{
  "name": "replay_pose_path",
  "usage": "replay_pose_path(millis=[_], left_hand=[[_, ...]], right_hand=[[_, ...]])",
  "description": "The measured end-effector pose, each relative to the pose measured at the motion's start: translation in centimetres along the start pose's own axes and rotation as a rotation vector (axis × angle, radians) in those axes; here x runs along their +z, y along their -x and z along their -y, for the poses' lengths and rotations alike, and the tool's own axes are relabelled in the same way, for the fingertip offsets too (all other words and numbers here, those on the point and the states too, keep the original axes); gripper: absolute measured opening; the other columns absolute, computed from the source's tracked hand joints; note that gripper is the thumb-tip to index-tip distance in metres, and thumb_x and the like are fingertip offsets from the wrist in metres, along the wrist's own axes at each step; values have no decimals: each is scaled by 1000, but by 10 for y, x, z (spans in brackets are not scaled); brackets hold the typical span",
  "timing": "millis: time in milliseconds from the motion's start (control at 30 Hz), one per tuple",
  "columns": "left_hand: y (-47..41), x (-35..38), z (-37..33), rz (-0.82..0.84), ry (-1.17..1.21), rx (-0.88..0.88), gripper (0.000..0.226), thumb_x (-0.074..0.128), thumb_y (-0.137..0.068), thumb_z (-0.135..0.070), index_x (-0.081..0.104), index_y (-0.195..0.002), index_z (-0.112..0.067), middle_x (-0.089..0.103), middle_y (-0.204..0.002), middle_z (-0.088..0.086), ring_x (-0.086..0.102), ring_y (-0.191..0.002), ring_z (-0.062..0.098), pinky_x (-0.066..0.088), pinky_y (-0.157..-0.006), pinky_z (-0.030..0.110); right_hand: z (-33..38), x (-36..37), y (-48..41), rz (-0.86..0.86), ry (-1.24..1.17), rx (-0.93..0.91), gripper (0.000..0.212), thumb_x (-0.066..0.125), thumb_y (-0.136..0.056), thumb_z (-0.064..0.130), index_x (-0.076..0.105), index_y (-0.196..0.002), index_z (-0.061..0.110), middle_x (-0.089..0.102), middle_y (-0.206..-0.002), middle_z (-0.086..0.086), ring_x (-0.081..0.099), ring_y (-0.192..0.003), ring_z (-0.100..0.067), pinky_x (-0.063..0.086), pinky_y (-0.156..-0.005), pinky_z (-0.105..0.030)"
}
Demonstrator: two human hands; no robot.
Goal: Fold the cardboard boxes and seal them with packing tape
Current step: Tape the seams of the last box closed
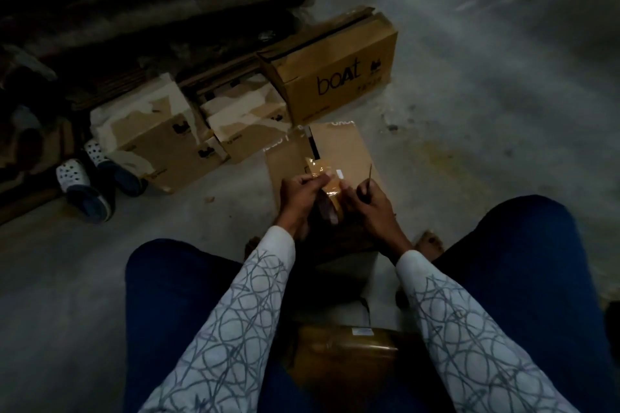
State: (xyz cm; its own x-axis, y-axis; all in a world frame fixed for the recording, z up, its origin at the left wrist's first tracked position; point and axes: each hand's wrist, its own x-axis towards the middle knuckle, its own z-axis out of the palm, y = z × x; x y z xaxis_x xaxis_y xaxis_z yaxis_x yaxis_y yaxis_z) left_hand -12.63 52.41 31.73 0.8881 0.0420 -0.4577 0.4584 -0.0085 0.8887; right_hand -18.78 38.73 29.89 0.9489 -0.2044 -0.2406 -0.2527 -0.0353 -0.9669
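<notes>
A small cardboard box (pixel 339 147) stands on the floor between my knees, its top flaps closed with a dark gap along the seam. Brown packing tape (pixel 327 174) stretches over the near part of the top, and the tape roll (pixel 330 208) sits between my hands. My left hand (pixel 298 191) pinches the tape's free end. My right hand (pixel 369 204) grips a thin dark blade (pixel 369 174) that points upward and touches the roll's side.
Several taped boxes (pixel 161 144) lie to the left, and a larger box printed "boAt" (pixel 335 77) stands behind. A pair of sandals (pixel 90 178) rests at the far left. Flattened cardboard (pixel 134 10) is piled at the back. Another brown box (pixel 345 355) sits under my forearms.
</notes>
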Motion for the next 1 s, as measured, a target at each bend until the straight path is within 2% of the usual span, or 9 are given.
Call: replay_pose_path(millis=[67, 267, 433, 500, 600, 700, 833, 933, 1000], left_hand=[[-10, 3, 0, 17, -66, 3, 20, 78, -80, -26, 78, -89, -8, 76, -87, 11, 72, -80, 27, 59, -75, 40], [-42, 3, -4, -106, -307, -5, 19, 77, -77, -30, 71, -70, -14, 73, -80, 2, 70, -79, 18, 57, -75, 31], [-59, 0, 5, -38, -90, -122, 14, 80, -79, -20, 76, -83, -7, 75, -90, 12, 69, -81, 23, 58, -75, 37], [-68, 4, 11, -30, -116, -82, 23, 84, -73, -27, 75, -82, -8, 74, -87, 10, 67, -78, 21, 57, -75, 39], [-84, 12, 12, -60, -151, -27, 48, 87, -66, -37, 71, -95, -1, 72, -86, 8, 66, -75, 19, 53, -66, 30], [-97, 13, -3, -72, -84, -18, 28, 79, -81, -18, 72, -100, 2, 73, -88, 13, 67, -71, 20, 56, -60, 29], [-122, 9, -10, -80, -84, -56, 33, 78, -84, -19, 68, -111, -2, 69, -88, 7, 62, -61, 10, 45, -45, 17], [-143, 6, -17, -98, -83, -69, 23, 74, -86, -16, 72, -104, -2, 71, -85, 6, 65, -64, 14, 50, -53, 20], [-160, 3, -21, -121, -59, -75, 22, 74, -86, -17, 73, -99, 1, 71, -87, 10, 67, -76, 21, 55, -68, 33]], right_hand=[[-4, 3, -2, 37, 122, -12, 55, 75, -73, 64, 37, -78, 25, 56, -68, 3, 54, -66, -14, 46, -67, -37], [-2, 11, -8, -45, 292, -27, 46, 76, -82, 47, 39, -80, 20, 54, -74, 4, 50, -65, -10, 38, -58, -25], [0, 14, -17, -49, 328, 27, 45, 73, -83, 51, 44, -87, 16, 54, -78, 4, 51, -69, -11, 36, -57, -23], [0, 15, -20, -87, 342, 41, 43, 70, -86, 50, 44, -88, 16, 52, -76, 5, 51, -71, -15, 33, -56, -22], [2, 16, -28, -147, 355, 69, 41, 67, -89, 49, 45, -89, 15, 55, -78, 1, 52, -76, -21, 33, -60, -30], [5, 22, -38, -127, 376, 69, 42, 63, -92, 49, 47, -99, 12, 63, -94, -10, 59, -85, -30, 42, -70, -33], [9, 37, -51, -76, 421, 33, 35, 58, -96, 46, 41, -102, 15, 62, -92, -6, 63, -87, -32, 48, -70, -37], [11, 44, -64, -40, 440, 71, 42, 58, -94, 52, 38, -104, 17, 51, -80, 9, 58, -76, -23, 43, -66, -33], [13, 50, -66, -40, 499, 63, 57, 58, -85, 67, 35, -105, 18, 55, -82, 7, 58, -73, -24, 46, -66, -34]])
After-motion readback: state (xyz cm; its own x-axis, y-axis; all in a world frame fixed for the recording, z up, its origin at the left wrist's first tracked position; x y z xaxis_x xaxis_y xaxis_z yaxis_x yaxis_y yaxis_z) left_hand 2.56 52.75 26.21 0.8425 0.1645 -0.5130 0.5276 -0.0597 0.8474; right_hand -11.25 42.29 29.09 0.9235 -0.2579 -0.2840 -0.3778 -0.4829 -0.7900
